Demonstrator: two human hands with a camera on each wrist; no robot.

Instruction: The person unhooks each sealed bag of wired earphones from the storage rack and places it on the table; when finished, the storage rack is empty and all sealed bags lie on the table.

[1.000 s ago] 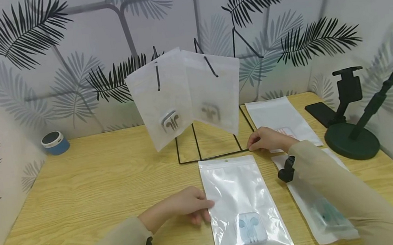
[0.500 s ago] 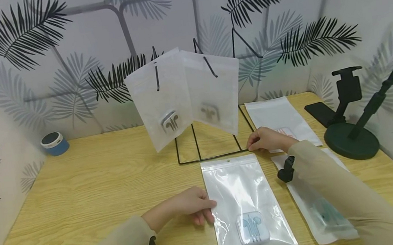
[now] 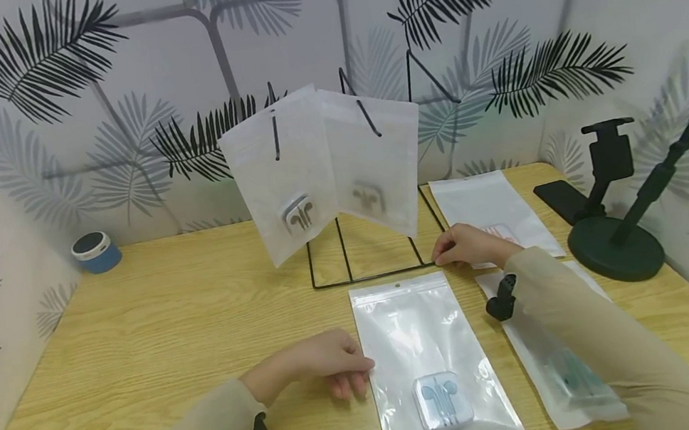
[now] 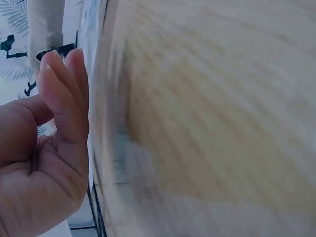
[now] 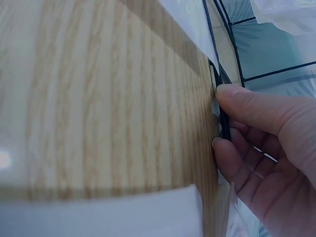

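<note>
My right hand pinches the front right corner of a black wire display rack between thumb and fingers. In the right wrist view, the thin black bar runs between the fingertips. My left hand lies at the left edge of a glossy white zip-lock bag, fingertips right at that edge and fingers loosely bent. Flat on the table, this bag has a hang hole at its top and a square clear case of earphones showing inside. Two similar bags, a left one and a right one, hang on the rack's hooks.
Another white bag lies behind my right hand, and one more is partly under my right forearm. A dark green stand with a phone holder stands at the right. A blue round container sits back left.
The zip-lock bag on the table has turned slightly, its lower end shifting right. My left hand moved a little right, then back left. My right hand and the rack have stayed still.
</note>
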